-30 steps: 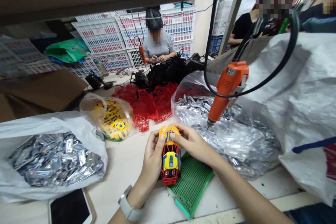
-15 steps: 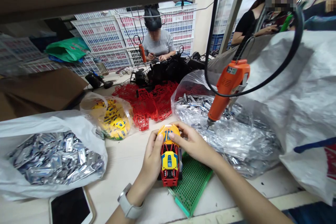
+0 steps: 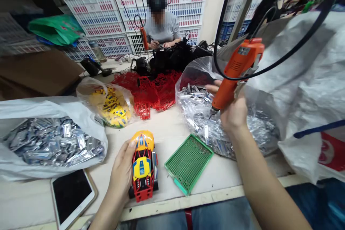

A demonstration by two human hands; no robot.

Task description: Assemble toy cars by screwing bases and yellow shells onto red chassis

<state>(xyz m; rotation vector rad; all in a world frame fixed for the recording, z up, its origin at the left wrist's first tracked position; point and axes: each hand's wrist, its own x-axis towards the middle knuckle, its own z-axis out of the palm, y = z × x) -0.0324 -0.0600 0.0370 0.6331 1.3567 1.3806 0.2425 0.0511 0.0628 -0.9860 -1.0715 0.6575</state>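
My left hand (image 3: 122,163) grips a toy car (image 3: 142,169) by its left side, low over the table. The car has a yellow-orange hood, a red tube frame, a yellow roof panel with blue stickers and black wheels. My right hand (image 3: 234,115) is at an orange electric screwdriver (image 3: 229,75), which hangs bit-down from a black cable. Its fingers stretch out past the tool's far side, and the palm is partly hidden behind the body. Between my arms lies a green gridded tray (image 3: 188,161) with small dark screws toward its far corner.
Bags of silvery parts stand left (image 3: 56,143) and right (image 3: 199,122). Farther back are a bag of yellow parts (image 3: 113,106), red frames (image 3: 156,91) and black parts (image 3: 172,57). A tablet (image 3: 72,196) lies at front left. A co-worker (image 3: 161,25) sits opposite.
My right hand has left the toy car and moved right and up to the screwdriver. My left hand has carried the car to the left, uncovering the green tray.
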